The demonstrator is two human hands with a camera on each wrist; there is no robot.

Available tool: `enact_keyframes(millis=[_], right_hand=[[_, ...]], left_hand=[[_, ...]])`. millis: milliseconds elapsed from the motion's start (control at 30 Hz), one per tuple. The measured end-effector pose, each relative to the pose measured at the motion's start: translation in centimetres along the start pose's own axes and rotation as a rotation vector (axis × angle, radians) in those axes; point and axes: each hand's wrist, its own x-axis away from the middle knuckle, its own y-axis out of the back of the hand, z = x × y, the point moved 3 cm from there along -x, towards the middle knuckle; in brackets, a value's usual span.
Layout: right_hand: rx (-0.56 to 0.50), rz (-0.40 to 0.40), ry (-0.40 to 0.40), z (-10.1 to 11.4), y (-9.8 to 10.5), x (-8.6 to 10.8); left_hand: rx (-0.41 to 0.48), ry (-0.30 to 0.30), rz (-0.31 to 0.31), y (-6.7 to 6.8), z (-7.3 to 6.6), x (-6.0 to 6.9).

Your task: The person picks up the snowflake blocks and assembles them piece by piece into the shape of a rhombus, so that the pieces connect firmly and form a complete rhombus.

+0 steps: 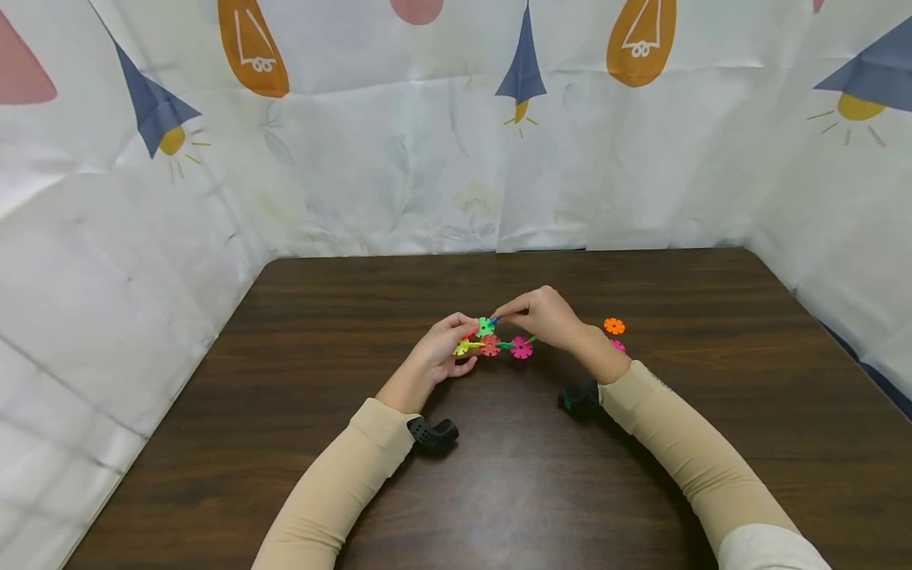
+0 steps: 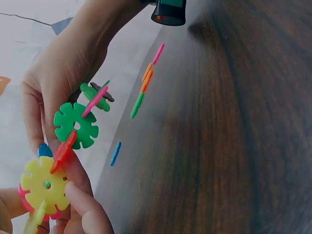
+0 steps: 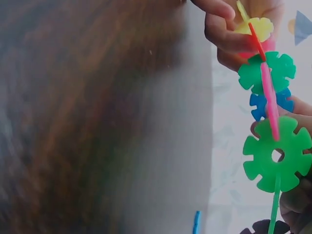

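Observation:
A linked chain of notched discs hangs between the two hands above the table. In the head view the left hand (image 1: 440,348) pinches its left end, by a yellow disc (image 1: 461,347). Fingers of the right hand (image 1: 547,317) pinch a blue disc (image 1: 495,321) beside a light green disc (image 1: 485,327). Red (image 1: 490,345) and pink (image 1: 522,347) discs form the lower row. The left wrist view shows the yellow disc (image 2: 45,185) joined to a red disc (image 2: 63,152), then a green one (image 2: 76,125). In the right wrist view the blue disc (image 3: 271,103) is partly hidden behind the chain.
Loose orange (image 1: 614,325) and pink (image 1: 617,346) discs lie on the dark wooden table (image 1: 356,293), right of the right hand. The left wrist view shows several loose discs edge-on, among them a blue one (image 2: 115,153). A patterned white cloth (image 1: 427,174) stands behind the table.

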Motion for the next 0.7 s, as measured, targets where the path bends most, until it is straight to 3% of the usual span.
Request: enact_keyframes(millis=[333,567,700], right_hand=[[-0.046,0.032,-0.143,-1.1,1.5,0.1],[-0.122,-0.007,-0.298,-3.9,3.8,0.8],[-0.131,0.037,-0.393,-5.6,4.3,1.0]], left_hand=[[0.020,0.040,0.032,-0.1,-0.1,-0.1],[0.035,0.046,0.024,0.2,-0.1,-0.2],[0.044,0.034,0.030,0.3,-0.1,0.0]])
